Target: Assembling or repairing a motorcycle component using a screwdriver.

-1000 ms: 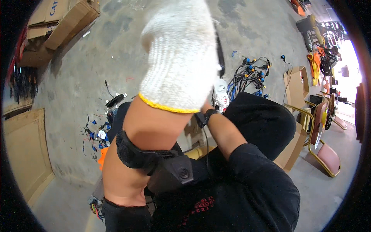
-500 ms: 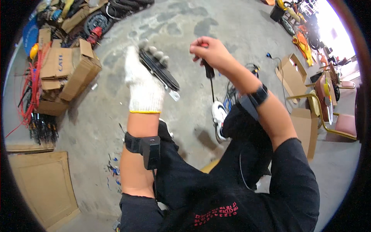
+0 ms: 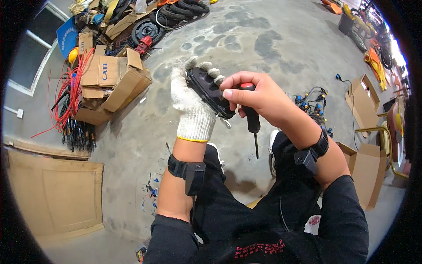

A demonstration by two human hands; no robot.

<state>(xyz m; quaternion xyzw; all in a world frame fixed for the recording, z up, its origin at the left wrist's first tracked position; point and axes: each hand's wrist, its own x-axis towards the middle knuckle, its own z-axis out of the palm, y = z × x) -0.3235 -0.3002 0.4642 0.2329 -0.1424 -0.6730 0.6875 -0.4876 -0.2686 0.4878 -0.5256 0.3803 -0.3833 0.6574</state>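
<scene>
A white knit glove with a yellow cuff edge covers my left hand (image 3: 188, 99), whose fingers wrap round a long black oval device (image 3: 208, 90) with a glossy face. A small pale piece hangs below its near end. My right hand (image 3: 266, 94) is bare and grips a screwdriver (image 3: 252, 118), black-handled with a red end, its shaft pointing down toward my legs. The right thumb and forefinger reach to the right edge of the device; whether they touch it or pinch something small I cannot tell.
Torn cardboard boxes (image 3: 116, 83), red cables (image 3: 79, 77) and tyres (image 3: 180, 15) are piled at the left. Connector cables (image 3: 310, 105) lie on the concrete floor right of my hands. Flattened cardboard (image 3: 362, 103) and a gold-framed chair (image 3: 389, 145) stand farther right. Wire scraps (image 3: 152, 192) lie beside my left forearm.
My right hand has come in from the right to the device, still holding the screwdriver. The device's glossy face now shows more. The whole view has shifted.
</scene>
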